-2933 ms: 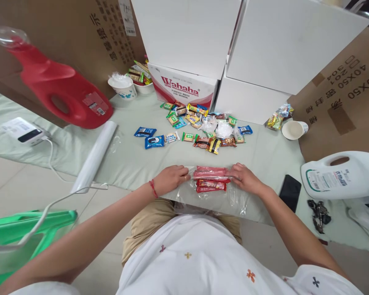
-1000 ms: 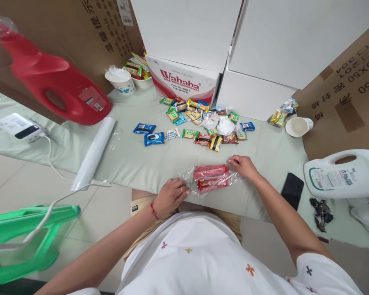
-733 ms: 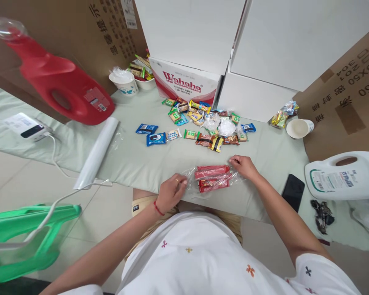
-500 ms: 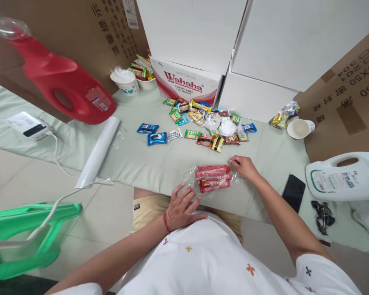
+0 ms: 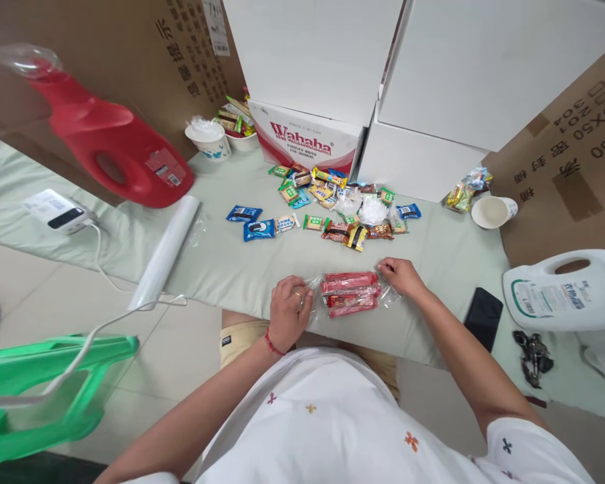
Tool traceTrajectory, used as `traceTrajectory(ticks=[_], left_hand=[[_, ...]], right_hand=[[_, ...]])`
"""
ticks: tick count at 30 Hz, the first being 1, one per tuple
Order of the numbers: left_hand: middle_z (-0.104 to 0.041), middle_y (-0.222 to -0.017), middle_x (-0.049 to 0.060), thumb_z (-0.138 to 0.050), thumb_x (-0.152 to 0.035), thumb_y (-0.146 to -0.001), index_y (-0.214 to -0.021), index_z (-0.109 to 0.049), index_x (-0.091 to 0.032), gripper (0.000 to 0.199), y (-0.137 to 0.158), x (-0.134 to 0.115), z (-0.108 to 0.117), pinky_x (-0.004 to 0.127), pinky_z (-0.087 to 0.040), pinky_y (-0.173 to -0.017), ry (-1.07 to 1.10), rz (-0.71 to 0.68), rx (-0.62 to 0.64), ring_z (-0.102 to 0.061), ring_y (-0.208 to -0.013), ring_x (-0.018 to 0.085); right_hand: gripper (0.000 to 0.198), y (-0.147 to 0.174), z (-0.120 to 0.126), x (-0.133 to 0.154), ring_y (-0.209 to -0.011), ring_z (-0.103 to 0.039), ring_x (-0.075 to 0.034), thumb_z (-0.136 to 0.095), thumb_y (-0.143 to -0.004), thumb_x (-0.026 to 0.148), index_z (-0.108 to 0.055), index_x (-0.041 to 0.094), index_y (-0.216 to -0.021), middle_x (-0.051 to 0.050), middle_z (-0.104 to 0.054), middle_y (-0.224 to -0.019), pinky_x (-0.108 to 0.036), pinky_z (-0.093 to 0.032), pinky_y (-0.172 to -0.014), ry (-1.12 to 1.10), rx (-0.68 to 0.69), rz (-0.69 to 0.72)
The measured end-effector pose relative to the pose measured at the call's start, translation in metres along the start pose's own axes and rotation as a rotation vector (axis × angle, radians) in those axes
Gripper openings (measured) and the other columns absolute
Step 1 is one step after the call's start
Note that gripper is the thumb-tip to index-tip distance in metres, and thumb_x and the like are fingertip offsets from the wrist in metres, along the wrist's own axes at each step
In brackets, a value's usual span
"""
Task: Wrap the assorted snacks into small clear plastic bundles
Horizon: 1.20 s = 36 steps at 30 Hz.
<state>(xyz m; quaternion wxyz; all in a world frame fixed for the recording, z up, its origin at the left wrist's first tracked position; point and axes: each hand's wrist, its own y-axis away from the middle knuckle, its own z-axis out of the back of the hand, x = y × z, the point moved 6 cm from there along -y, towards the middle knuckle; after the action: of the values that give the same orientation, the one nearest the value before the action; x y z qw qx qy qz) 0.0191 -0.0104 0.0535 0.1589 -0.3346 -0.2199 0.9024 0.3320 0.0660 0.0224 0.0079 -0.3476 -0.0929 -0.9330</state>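
Observation:
Several red-wrapped snack bars (image 5: 351,294) lie side by side in a clear plastic bag (image 5: 314,288) at the near edge of the cloth-covered table. My left hand (image 5: 289,306), with a ring and a red cord at the wrist, is closed on the bag's left end. At the other end, my right hand (image 5: 399,275) pinches the clear film by its upper right corner. The bag lies flat and stretched between both hands. Beyond it is a pile of small wrapped snacks (image 5: 327,195), with two blue packets (image 5: 259,229) at its left.
A red jug (image 5: 124,148) and a roll of clear film (image 5: 166,252) stand and lie left. White boxes (image 5: 307,141) line the back. Right are a paper cup (image 5: 494,212), a phone (image 5: 483,318), keys (image 5: 533,356) and a white detergent bottle (image 5: 567,289).
My left hand has moved up from the table edge and closed on the bag's left end; its fingers were spread before. My right hand stays at the right end.

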Motion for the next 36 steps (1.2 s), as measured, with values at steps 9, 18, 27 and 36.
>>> traceTrajectory(ticks=[9, 18, 27, 36], left_hand=[[-0.067, -0.124, 0.015, -0.067, -0.058, -0.087, -0.126, -0.059, -0.02, 0.055, 0.03, -0.055, 0.001, 0.065, -0.024, -0.119, -0.053, -0.404, 0.056, -0.049, -0.136, 0.037], [-0.073, -0.121, 0.009, -0.043, -0.023, -0.101, -0.098, -0.064, -0.023, 0.021, 0.003, -0.026, -0.032, 0.041, -0.05, -0.104, 0.27, -0.113, 0.308, -0.068, -0.114, 0.019], [-0.067, -0.074, -0.001, -0.054, -0.024, -0.09, -0.079, -0.059, -0.021, 0.012, -0.006, -0.001, -0.056, 0.027, -0.047, -0.065, 0.242, 0.349, 0.215, -0.062, -0.066, 0.015], [-0.062, -0.122, 0.013, -0.052, -0.013, -0.089, -0.119, -0.07, -0.026, 0.038, -0.013, -0.018, -0.063, 0.042, -0.05, -0.086, -0.052, 0.201, 0.233, -0.059, -0.107, 0.027]], right_hand=[[0.032, -0.001, -0.002, -0.003, -0.062, -0.052, -0.016, -0.051, -0.087, 0.046, -0.065, 0.021, -0.074, 0.0, -0.062, -0.063, -0.027, -0.037, -0.063, 0.0, 0.001, 0.008], [0.033, 0.004, -0.002, -0.004, -0.06, -0.05, -0.015, -0.051, -0.088, 0.047, -0.066, 0.02, -0.075, 0.001, -0.061, -0.061, -0.026, -0.037, -0.062, -0.004, 0.011, -0.006], [0.03, -0.003, 0.008, 0.003, -0.066, -0.057, -0.017, -0.052, -0.091, 0.04, -0.071, 0.02, -0.083, -0.001, -0.067, -0.069, -0.027, -0.038, -0.065, 0.067, -0.047, 0.024], [0.027, -0.02, 0.002, 0.003, -0.094, -0.059, -0.024, -0.045, -0.1, 0.033, -0.07, 0.023, -0.102, -0.011, -0.07, -0.103, -0.03, -0.035, -0.069, 0.478, -0.164, 0.062]])
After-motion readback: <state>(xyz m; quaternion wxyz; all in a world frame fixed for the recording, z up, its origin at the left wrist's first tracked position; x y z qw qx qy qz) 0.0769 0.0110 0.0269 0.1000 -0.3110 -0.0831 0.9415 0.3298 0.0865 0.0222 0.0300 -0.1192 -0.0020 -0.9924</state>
